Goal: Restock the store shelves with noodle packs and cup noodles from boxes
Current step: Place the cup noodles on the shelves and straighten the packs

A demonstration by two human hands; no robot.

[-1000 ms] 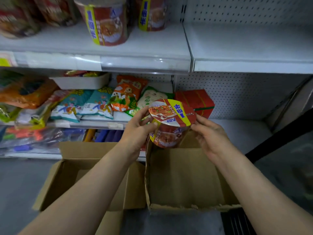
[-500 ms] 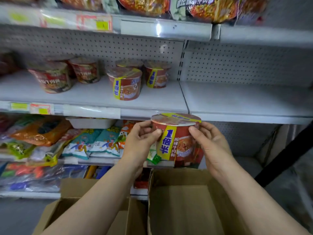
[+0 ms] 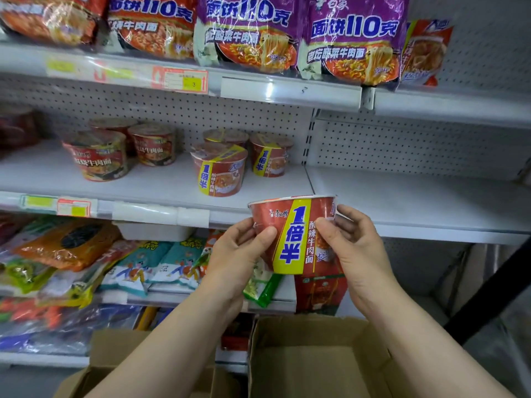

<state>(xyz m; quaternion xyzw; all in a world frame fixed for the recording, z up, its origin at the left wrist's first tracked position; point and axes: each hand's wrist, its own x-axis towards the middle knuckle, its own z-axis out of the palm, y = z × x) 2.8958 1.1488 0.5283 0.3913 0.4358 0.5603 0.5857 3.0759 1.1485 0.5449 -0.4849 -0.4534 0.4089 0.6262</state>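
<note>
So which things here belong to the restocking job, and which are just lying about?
Job:
- cup noodle bowl, held by left hand and right hand
- middle shelf with matching cup noodles
- noodle packs on the shelf above
- open cardboard box

Just there:
- snack bags
- white tray
- price tag

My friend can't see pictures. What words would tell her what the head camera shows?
Two bare hands, left hand and right hand, hold a red cup of noodles upright in front of a white store shelf. More noodle cups stand on that shelf, purple noodle packs sit on the shelf above, and an open cardboard box is below.
</note>
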